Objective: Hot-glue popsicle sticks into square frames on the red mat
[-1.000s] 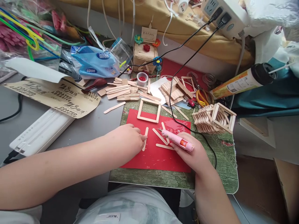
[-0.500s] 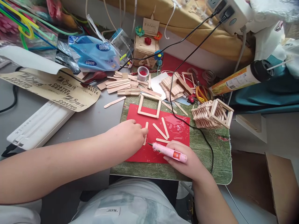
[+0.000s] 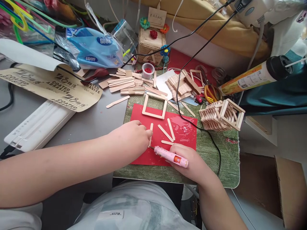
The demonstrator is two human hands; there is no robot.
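Observation:
My left hand is closed on an upright-lying wooden stick on the red sheet. In my right hand is a pink glue pen, its dark tip touching or just above the stick's lower end. Three loose sticks lie right of my left hand: two slanted ones and a flatter one beside my right hand. A square stick frame rests across the sheet's top edge.
Stick piles lie behind the sheet, near a small cup and a twine-covered box. A stick tower, scissors and a drink cup stand or lie right. A black cable crosses the green board.
The pen tip has moved slightly left and onto or near the held stick's lower end. The whole view has shifted a little; my left hand keeps its hold.

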